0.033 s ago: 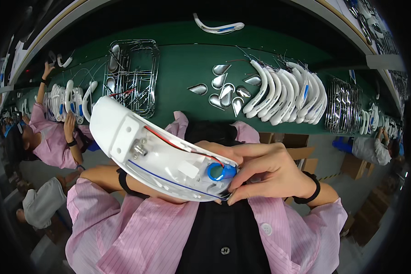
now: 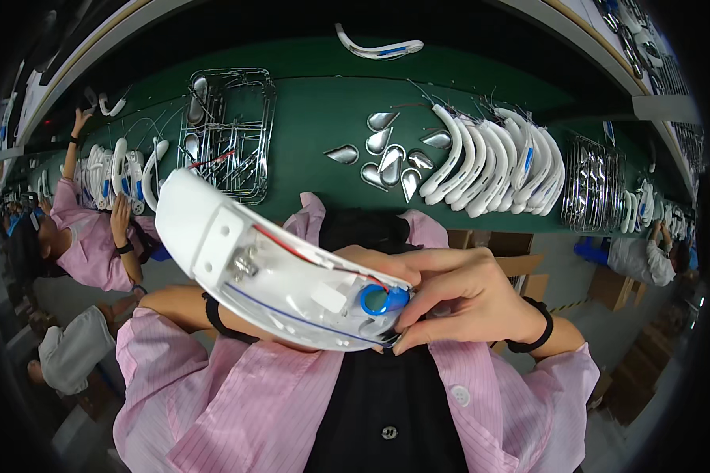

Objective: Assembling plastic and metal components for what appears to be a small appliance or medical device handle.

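A green worktable (image 2: 315, 114) spans a crowded workshop, and in front of it an open white housing (image 2: 292, 285) is held up before the person's chest; it sits a touch lower and further right in view than in the earlier frame, its metal fitting (image 2: 246, 264) also showing lower, while the right hand (image 2: 469, 296) has hardly moved. That hand is at the housing's narrow right end, thumb and fingers pinching the tip, though the exact bit between the fingertips is hidden; the left hand (image 2: 367, 258) is mostly concealed behind the housing, a little skin showing along the upper edge, so I cannot tell how it grips. The housing extends leftward from the pinch, its broad end raised; a blue ring (image 2: 398, 298) lies inside, just beside the right fingers; a red wire (image 2: 292, 250) follows the upper wall and a dark blue wire (image 2: 284, 315) the lower. Beyond, on the table, are silver teardrop pieces (image 2: 379, 120), a row of white curved parts (image 2: 497, 162) to their right and a metal wire rack (image 2: 248, 142) to their left; farther back lies a single curved part (image 2: 383, 51).
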A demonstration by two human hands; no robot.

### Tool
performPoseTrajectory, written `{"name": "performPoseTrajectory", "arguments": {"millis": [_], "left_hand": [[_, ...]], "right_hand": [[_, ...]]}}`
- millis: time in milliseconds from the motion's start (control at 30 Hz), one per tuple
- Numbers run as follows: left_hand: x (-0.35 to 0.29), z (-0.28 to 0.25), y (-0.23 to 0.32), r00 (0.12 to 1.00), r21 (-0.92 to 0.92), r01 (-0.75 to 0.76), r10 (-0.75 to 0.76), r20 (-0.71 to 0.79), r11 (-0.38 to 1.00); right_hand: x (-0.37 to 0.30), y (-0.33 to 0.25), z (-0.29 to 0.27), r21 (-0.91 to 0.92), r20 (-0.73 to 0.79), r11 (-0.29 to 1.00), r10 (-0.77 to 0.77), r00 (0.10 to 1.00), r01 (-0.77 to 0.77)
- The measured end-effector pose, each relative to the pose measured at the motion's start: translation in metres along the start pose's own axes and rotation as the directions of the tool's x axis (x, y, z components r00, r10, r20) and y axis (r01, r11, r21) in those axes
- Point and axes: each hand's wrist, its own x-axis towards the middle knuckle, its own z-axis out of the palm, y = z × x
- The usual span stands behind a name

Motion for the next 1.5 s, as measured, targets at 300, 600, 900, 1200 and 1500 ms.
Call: {"name": "performPoseTrajectory", "arguments": {"millis": [300, 600, 900, 1200, 1500], "left_hand": [[0.012, -0.021, 0.029, 0.918, 0.681, -0.265, -0.038, 0.396, 0.682], [0.013, -0.021, 0.033, 0.943, 0.696, -0.151, -0.11, 0.315, 0.702], [0.017, -0.023, 0.031, 0.921, 0.692, -0.221, -0.088, 0.381, 0.687], [0.013, -0.014, 0.027, 0.938, 0.382, -0.05, -0.087, 0.334, 0.923], [0.009, -0.017, 0.026, 0.967, 0.491, -0.022, -0.106, 0.231, 0.871]], "right_hand": [[-0.001, 0.008, 0.005, -0.034, -0.116, 0.999, 0.017, 0.993, -0.021], [-0.001, 0.005, 0.003, 0.016, -0.116, 0.997, 0.077, 0.99, -0.076], [0.0, 0.004, -0.004, -0.003, -0.046, 0.998, 0.058, 0.997, -0.059], [-0.006, 0.004, 0.004, -0.062, -0.025, 0.997, 0.047, 0.999, -0.048], [-0.004, 0.006, 0.007, -0.072, -0.088, 0.997, 0.003, 0.996, -0.009]]}}
